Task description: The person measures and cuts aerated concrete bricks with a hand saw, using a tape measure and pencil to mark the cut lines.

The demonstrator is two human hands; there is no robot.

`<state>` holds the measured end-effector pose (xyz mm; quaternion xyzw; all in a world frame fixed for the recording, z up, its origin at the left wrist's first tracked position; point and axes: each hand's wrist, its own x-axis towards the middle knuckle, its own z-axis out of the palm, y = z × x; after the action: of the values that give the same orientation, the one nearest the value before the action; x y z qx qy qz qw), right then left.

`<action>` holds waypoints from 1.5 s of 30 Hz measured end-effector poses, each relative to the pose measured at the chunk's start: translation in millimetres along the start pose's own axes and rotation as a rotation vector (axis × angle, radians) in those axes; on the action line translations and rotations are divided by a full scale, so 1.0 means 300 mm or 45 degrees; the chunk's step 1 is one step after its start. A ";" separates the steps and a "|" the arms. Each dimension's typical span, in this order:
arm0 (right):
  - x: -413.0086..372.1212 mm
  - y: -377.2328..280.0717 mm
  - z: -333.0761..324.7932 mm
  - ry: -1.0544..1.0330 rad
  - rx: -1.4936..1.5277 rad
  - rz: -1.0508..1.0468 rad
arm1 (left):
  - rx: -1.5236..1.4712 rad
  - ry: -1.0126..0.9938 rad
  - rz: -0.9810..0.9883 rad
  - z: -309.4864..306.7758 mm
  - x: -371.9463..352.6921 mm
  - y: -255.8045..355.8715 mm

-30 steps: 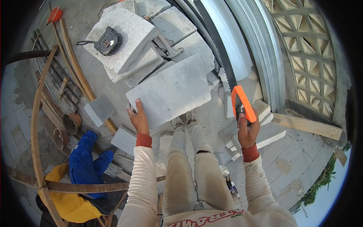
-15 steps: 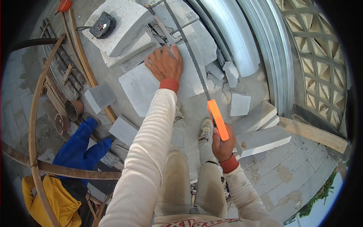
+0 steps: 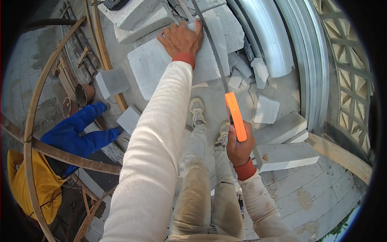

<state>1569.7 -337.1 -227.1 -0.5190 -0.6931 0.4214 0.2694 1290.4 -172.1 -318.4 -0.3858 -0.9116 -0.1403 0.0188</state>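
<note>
My left hand [image 3: 180, 39] lies on a pale grey block [image 3: 151, 66], fingers spread over its top and thumb beside the saw blade. In my right hand [image 3: 241, 147] is the orange handle of a hand saw [image 3: 236, 117], gripped firmly. Its long toothed blade [image 3: 213, 50] runs away from me across the block, right of my left hand. My two shoes stand on the floor on the near side of the block.
A tape measure [image 3: 115, 4] rests on stacked blocks [image 3: 147, 22] at upper left. Broken pieces [image 3: 266, 109] and long blocks [image 3: 286, 156] lie to the right, near curved metal sheets [image 3: 264, 40]. At left, a person in blue trousers [image 3: 76, 131] is behind curved wooden strips [image 3: 36, 101].
The saw has been drawn back toward me along the block. My left hand keeps its place on the block. The whole view has shifted, so the block appears higher in the frame.
</note>
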 end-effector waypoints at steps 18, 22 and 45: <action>-0.038 -0.023 -0.020 -0.040 -0.043 0.031 | -0.014 0.008 0.012 0.007 0.004 -0.007; -0.089 -0.020 -0.046 -0.054 -0.054 0.025 | -0.002 -0.028 -0.004 0.010 0.001 -0.011; -0.222 0.052 -0.118 -0.129 -0.155 -0.059 | -0.031 0.052 0.048 0.039 0.001 -0.025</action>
<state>1627.2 -387.7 -218.6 -0.4961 -0.7421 0.3980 0.2117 1285.8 -173.6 -331.5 -0.4001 -0.9019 -0.1587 0.0353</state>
